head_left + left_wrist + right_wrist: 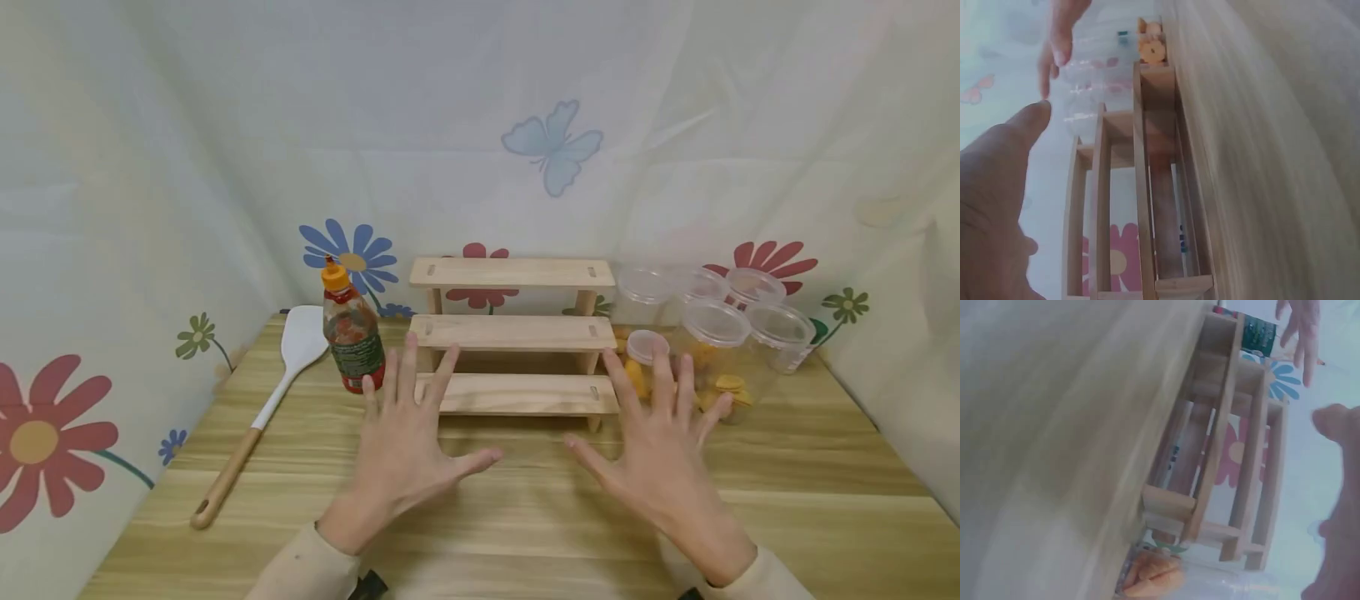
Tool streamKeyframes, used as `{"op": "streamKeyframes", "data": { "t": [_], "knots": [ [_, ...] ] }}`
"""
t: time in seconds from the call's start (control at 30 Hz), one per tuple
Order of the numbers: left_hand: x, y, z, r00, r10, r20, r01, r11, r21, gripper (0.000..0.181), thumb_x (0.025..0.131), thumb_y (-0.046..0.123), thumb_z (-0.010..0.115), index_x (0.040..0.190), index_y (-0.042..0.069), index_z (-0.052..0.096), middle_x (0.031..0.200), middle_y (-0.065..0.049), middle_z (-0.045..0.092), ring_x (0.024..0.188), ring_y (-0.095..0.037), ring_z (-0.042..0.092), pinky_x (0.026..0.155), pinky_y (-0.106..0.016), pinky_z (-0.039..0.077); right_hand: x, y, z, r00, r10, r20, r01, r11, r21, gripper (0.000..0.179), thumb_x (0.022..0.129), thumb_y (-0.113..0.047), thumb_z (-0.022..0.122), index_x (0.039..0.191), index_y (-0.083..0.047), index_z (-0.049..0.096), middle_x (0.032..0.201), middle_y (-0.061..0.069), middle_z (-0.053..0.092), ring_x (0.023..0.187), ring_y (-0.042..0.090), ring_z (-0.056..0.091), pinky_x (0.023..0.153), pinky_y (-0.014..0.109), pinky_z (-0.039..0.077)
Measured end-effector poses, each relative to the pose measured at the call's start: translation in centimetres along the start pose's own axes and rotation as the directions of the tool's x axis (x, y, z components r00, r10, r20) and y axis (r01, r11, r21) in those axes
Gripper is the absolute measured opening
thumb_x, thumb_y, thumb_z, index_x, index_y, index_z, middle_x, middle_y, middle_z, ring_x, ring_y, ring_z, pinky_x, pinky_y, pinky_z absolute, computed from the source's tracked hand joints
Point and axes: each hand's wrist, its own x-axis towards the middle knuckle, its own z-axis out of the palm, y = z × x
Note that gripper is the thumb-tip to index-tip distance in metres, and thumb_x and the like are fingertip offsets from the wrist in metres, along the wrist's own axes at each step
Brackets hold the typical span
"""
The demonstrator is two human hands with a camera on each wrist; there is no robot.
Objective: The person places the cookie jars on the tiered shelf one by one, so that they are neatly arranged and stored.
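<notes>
My left hand hovers with fingers spread in front of the left part of a three-tier wooden shelf, holding nothing. Fingers also splayed and holding nothing, my right hand is before the shelf's right end and the clear jars. From the head view I cannot tell whether any fingertip touches the shelf. Both wrist views show the shelf side-on, its tiers bare. A sauce bottle with a yellow cap and red contents stands left of the shelf, just beyond my left fingers.
A white spatula with a wooden handle lies at the table's left side. Several lidded jars stand grouped at the right, some with yellow-orange pieces inside. Behind the wooden table hangs a flower-printed cloth.
</notes>
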Motion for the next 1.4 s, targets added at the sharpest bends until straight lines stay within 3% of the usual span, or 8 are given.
{"op": "streamKeyframes", "data": {
  "t": [0.2,0.27,0.47,0.6,0.7,0.9,1.13,1.4],
  "knots": [
    [1.0,-1.4,-1.0,0.992,-0.013,-0.128,-0.007,0.989,-0.149,0.128,0.081,0.091,0.073,0.180,0.036,0.015,0.186,-0.017,0.011,0.160,-0.054,0.037,0.122,-0.075,0.036,1.3,0.5,-1.7,0.974,-0.033,-0.223,0.063,0.990,0.125,0.099,0.087,-0.055,0.081,0.171,-0.027,0.036,0.179,0.028,0.013,0.161,0.062,0.015,0.115,0.095,-0.003],
    [1.2,-1.9,-1.3,0.986,-0.022,-0.163,-0.014,0.977,-0.212,0.121,0.084,0.084,0.078,0.179,0.035,0.022,0.184,-0.018,0.022,0.155,-0.054,0.044,0.114,-0.077,0.044,1.8,0.9,-2.5,0.957,-0.041,-0.287,0.094,0.980,0.174,0.097,0.087,-0.051,0.080,0.169,-0.023,0.039,0.177,0.029,0.019,0.161,0.059,0.019,0.118,0.092,0.009],
    [1.3,-3.9,-1.2,0.981,-0.083,-0.174,0.013,0.929,-0.370,0.097,0.092,0.063,0.083,0.170,0.019,0.044,0.172,-0.015,0.041,0.144,-0.044,0.056,0.107,-0.070,0.052,3.3,3.2,-5.8,0.867,-0.064,-0.495,0.206,0.949,0.239,0.091,0.090,-0.044,0.078,0.165,-0.005,0.046,0.165,0.031,0.041,0.152,0.051,0.039,0.126,0.065,0.033],
    [0.8,-5.3,-0.3,0.982,-0.133,-0.134,0.056,0.883,-0.466,0.083,0.097,0.050,0.084,0.165,0.015,0.050,0.163,-0.014,0.049,0.138,-0.037,0.058,0.110,-0.062,0.052,3.6,5.3,-8.7,0.854,0.084,-0.513,0.131,0.921,0.368,0.081,0.090,-0.008,0.082,0.164,-0.006,0.049,0.164,0.012,0.049,0.152,0.032,0.045,0.131,0.037,0.034],
    [0.6,-6.3,0.4,0.985,-0.148,-0.094,0.076,0.844,-0.530,0.074,0.102,0.043,0.082,0.163,0.014,0.052,0.157,-0.016,0.053,0.137,-0.038,0.059,0.110,-0.059,0.054,3.6,7.3,-10.4,0.841,0.239,-0.484,0.036,0.869,0.493,0.089,0.087,0.011,0.081,0.165,-0.011,0.046,0.163,0.000,0.047,0.152,0.020,0.046,0.128,0.028,0.037],
    [0.7,-7.7,1.8,0.988,-0.151,-0.001,0.117,0.771,-0.626,0.062,0.107,0.039,0.078,0.158,0.012,0.056,0.152,-0.019,0.059,0.133,-0.040,0.067,0.107,-0.058,0.058,3.8,11.7,-11.0,0.800,0.393,-0.453,-0.092,0.827,0.555,0.079,0.095,0.006,0.080,0.164,-0.012,0.047,0.153,-0.011,0.053,0.141,0.010,0.051,0.123,0.019,0.037],
    [1.5,-9.1,3.5,0.984,-0.164,0.070,0.160,0.635,-0.756,0.052,0.107,0.026,0.079,0.151,0.007,0.061,0.150,-0.012,0.068,0.133,-0.034,0.070,0.107,-0.048,0.059,3.5,16.6,-8.4,0.832,0.507,-0.225,-0.253,0.707,0.660,0.080,0.099,0.003,0.080,0.169,-0.013,0.043,0.154,-0.007,0.055,0.140,0.006,0.053,0.118,0.011,0.037],
    [2.2,-10.0,4.9,0.980,-0.173,0.099,0.181,0.568,-0.803,0.039,0.104,0.025,0.084,0.138,0.010,0.074,0.131,-0.014,0.076,0.120,-0.028,0.073,0.100,-0.030,0.059,2.5,19.1,-5.7,0.893,0.447,-0.052,-0.323,0.717,0.617,0.077,0.104,-0.014,0.082,0.171,-0.020,0.044,0.146,-0.019,0.058,0.129,-0.003,0.056,0.101,0.003,0.044]
  ]
}}
